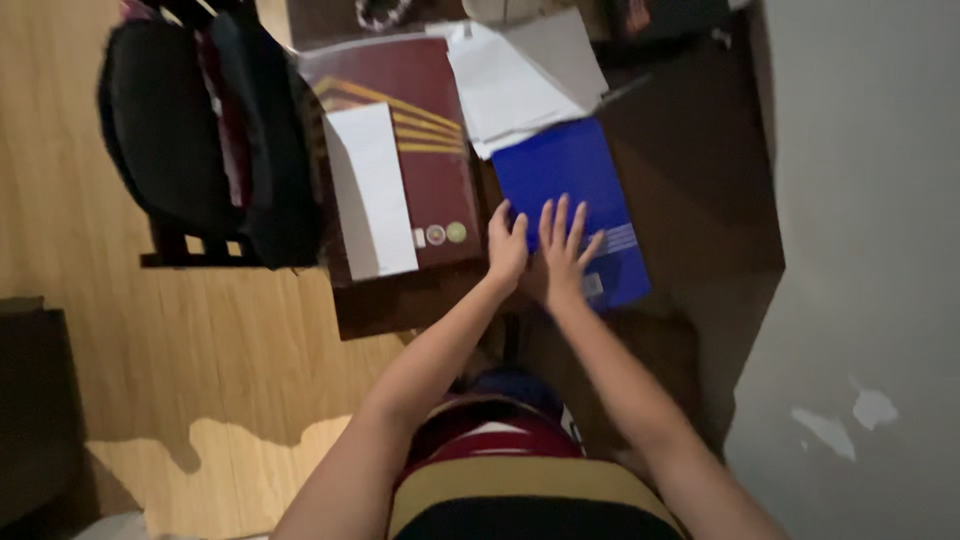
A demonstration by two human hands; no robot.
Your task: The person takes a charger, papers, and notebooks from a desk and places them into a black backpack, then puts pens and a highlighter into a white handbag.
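While both flat, open hands, left hand (507,247) and right hand (562,250), press the blue folder (570,190) at frame centre, even pressure seems best.

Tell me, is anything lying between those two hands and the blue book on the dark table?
Nothing visible does. The right hand lies flat on the blue rectangular book, fingers spread, near its lower edge. The left hand sits at the book's left edge, beside the right one. The loose white papers overlap only its far end.
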